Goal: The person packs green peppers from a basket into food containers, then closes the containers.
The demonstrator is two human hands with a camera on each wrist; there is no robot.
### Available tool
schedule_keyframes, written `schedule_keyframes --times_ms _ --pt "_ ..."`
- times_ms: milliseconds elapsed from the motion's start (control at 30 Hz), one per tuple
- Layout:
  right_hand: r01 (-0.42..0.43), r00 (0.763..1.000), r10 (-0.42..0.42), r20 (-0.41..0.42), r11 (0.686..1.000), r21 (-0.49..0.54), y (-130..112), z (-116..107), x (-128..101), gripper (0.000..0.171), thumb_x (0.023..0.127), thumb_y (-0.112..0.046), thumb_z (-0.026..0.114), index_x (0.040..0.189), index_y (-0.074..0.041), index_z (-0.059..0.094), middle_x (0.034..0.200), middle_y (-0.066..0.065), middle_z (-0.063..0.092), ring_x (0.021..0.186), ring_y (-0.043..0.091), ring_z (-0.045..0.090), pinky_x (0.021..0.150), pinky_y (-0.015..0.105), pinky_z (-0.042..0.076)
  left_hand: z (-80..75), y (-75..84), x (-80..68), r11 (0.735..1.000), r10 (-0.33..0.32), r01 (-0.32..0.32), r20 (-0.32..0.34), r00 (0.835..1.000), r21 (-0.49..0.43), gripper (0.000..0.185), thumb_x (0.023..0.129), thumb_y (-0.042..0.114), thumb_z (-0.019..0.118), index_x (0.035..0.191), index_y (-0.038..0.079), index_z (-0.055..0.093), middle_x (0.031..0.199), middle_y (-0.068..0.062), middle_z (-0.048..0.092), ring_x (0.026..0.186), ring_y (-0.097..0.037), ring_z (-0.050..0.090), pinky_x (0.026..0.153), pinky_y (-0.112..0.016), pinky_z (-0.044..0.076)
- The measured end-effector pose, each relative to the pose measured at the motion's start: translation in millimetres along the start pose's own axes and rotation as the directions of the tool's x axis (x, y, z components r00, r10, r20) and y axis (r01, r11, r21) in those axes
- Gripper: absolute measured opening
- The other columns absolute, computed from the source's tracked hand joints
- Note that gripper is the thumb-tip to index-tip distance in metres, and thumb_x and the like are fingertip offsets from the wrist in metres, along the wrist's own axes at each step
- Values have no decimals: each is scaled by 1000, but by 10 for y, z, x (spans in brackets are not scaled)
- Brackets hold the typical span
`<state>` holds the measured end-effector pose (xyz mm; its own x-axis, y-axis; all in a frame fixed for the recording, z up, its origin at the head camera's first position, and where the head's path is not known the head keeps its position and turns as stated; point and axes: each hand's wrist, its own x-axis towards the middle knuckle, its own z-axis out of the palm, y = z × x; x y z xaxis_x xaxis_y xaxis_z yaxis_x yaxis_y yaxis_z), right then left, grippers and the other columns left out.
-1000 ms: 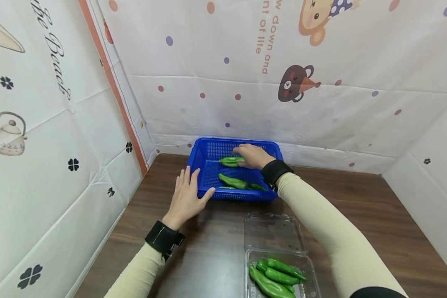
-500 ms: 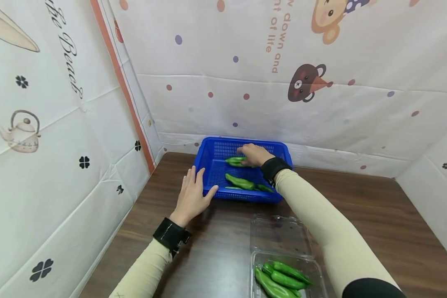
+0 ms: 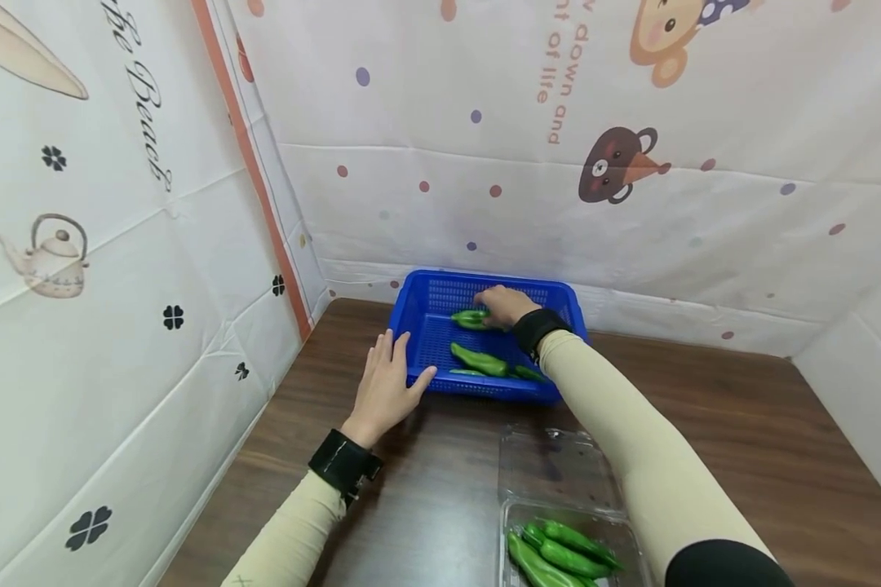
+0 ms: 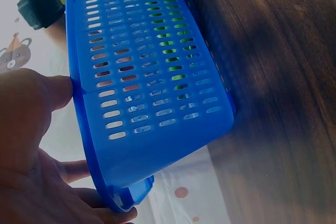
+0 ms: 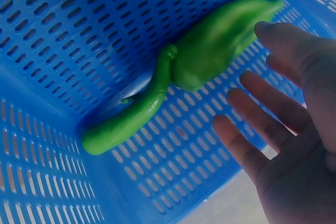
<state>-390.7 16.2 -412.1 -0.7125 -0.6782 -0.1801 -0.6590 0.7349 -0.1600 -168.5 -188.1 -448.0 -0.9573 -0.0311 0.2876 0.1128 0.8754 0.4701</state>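
A blue perforated basket (image 3: 422,326) stands on the table with green peppers inside. Along its near wall lie a large pepper (image 3: 479,360) and a thin curved pepper (image 5: 131,116). My left hand (image 3: 385,390) rests at the near left corner, fingers spread straight along the left rim. In the left wrist view its thumb touches the rim. My right hand (image 3: 508,307) is inside the basket beside another pepper (image 3: 470,319), partly hidden by it. The right wrist view shows that hand (image 5: 294,114) with fingers apart and no pepper visible between them.
A clear hinged plastic box (image 3: 510,522) lies lid-open in front of the basket, several green peppers (image 3: 561,554) in its tray and its lid (image 3: 551,461) flat toward the basket. Patterned white sheets (image 3: 426,220) close off the back and sides of the wooden table (image 3: 426,481).
The head view has shifted slightly, so the scene sits further right in the frame. Both hands keep nearly the same places at the basket, and the peppers look unmoved.
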Motion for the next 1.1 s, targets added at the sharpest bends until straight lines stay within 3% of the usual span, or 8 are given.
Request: schedule_keyframes --times_ms 333,800,1100 --pt "20 1000 -20 -14 1000 -15 90 117 110 37 96 -11 73 132 -4 67 132 18 66 120 34 63 96 49 54 1 -28 -2 1000 -6 6 -13 1000 12 77 100 50 63 152 -3 41 159 -33 32 149 -48 28 122 -60 22" --pt "-2 1000 1 -27 1000 -20 93 194 125 38 97 -7 70 134 -3 65 134 20 64 123 35 61 98 50 53 22 -22 -19 1000 -10 10 -17 1000 0 75 100 50 63 151 -2 44 160 -32 32 150 -47 28 122 -60 22" --pt "11 999 -12 -46 1000 -19 94 214 135 28 97 -3 69 125 0 70 129 23 64 121 37 60 99 51 52 25 -45 3 1000 -7 6 -21 1000 -8 75 100 50 63 151 -1 44 160 -31 31 151 -46 27 123 -58 18"
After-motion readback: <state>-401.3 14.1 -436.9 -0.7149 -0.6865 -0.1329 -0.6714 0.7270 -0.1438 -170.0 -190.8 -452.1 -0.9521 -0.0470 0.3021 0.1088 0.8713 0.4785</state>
